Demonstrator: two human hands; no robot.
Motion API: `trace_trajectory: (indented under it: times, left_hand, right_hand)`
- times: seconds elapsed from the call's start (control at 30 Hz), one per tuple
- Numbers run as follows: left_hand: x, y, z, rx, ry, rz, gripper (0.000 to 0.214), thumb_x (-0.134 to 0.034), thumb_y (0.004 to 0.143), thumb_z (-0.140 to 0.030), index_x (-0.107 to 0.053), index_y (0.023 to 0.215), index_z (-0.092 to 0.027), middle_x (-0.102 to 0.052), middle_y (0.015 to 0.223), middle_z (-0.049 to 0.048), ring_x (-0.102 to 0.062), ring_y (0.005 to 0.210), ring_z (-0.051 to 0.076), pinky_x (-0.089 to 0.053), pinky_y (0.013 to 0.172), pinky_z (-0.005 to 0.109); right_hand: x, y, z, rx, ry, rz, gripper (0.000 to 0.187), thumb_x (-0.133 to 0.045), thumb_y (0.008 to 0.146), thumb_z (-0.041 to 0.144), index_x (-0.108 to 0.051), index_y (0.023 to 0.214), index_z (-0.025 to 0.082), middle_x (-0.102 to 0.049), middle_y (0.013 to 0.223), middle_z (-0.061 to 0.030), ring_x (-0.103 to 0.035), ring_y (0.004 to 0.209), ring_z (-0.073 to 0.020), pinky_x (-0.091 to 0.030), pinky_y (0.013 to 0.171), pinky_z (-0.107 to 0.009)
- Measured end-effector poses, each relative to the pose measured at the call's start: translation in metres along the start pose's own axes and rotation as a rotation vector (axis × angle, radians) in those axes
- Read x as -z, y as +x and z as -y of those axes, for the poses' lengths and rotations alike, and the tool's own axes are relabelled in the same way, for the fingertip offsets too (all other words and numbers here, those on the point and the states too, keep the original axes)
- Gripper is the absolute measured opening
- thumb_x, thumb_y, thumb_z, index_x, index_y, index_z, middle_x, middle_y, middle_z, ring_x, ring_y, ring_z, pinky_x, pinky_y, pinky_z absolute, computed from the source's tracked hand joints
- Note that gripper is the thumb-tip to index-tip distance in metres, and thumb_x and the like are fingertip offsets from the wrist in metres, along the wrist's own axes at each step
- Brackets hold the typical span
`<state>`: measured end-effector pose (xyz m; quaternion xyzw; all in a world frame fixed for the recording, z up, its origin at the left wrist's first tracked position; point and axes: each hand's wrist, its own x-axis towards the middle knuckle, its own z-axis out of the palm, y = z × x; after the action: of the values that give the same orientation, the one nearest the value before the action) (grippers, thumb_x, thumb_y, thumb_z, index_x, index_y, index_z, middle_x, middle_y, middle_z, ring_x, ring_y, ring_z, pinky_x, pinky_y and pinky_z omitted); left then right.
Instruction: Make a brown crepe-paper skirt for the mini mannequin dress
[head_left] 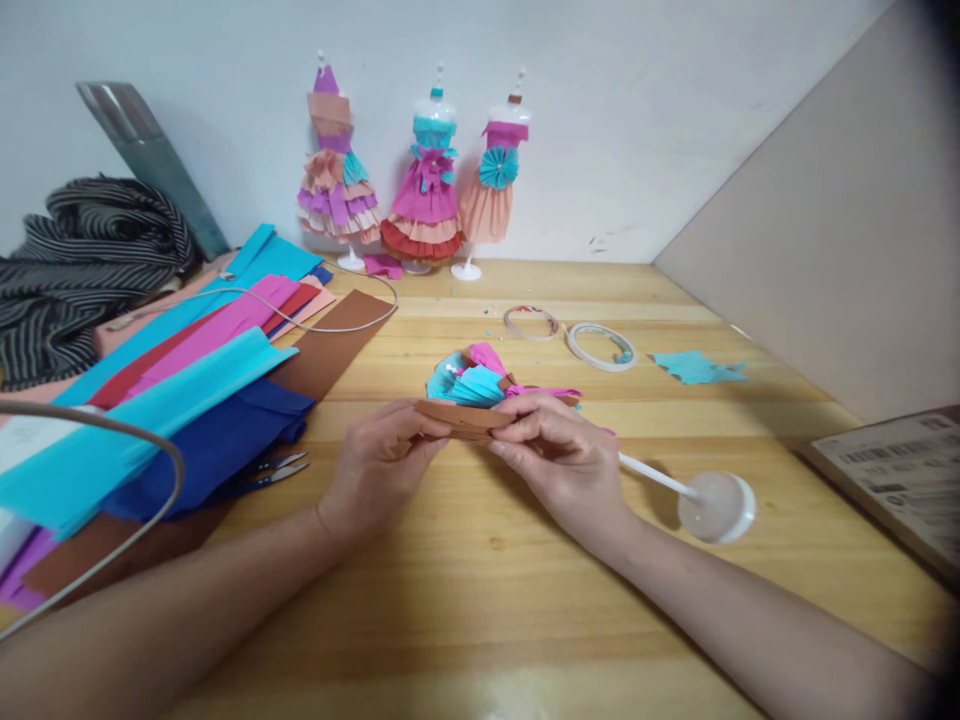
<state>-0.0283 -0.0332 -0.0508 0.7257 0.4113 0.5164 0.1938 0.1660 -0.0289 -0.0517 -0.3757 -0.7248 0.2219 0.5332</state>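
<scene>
Between my two hands is a folded strip of brown crepe paper, held level above the table. My left hand pinches its left end between thumb and fingers. At the right end, my right hand pinches it the same way. Just behind the strip lies a small dress form dressed in blue, pink and brown paper. Its white stand sticks out to the right from behind my right hand, tipped on its side. My hands hide part of this form.
Three paper-dressed forms stand against the wall. Coloured crepe paper, scissors and a cable are at left. Tape rolls and a blue paper scrap lie at back right. A cardboard box stands at the right edge.
</scene>
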Motion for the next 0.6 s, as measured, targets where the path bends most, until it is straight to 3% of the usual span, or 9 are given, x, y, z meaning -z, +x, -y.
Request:
trace_trajectory:
  times: [0.37,0.6]
  left_hand:
    - [-0.0003,-0.0001,-0.0023,0.048,-0.01,0.024,0.012,-0.061,0.075,-0.007,-0.067,0.073,-0.018,-0.071,0.07,-0.0002,-0.065,0.063,0.011,-0.05,0.059,0.018]
    - [-0.0006,0.0,0.0005,0.047,0.012,0.036,0.01,-0.061,0.077,-0.009,-0.066,0.075,-0.017,-0.068,0.07,0.0005,-0.062,0.065,0.011,-0.048,0.059,0.019]
  right_hand:
    - [-0.0019,0.0001,-0.0003,-0.064,0.004,0.044,0.008,-0.065,0.079,0.013,-0.064,0.076,0.02,-0.065,0.074,-0.002,-0.06,0.07,-0.0149,-0.048,0.064,-0.028]
    - [-0.0013,-0.0001,-0.0016,-0.001,-0.095,0.056,0.019,-0.063,0.08,0.011,-0.069,0.095,0.023,-0.067,0.08,-0.0032,-0.061,0.077,-0.0166,-0.05,0.067,-0.03]
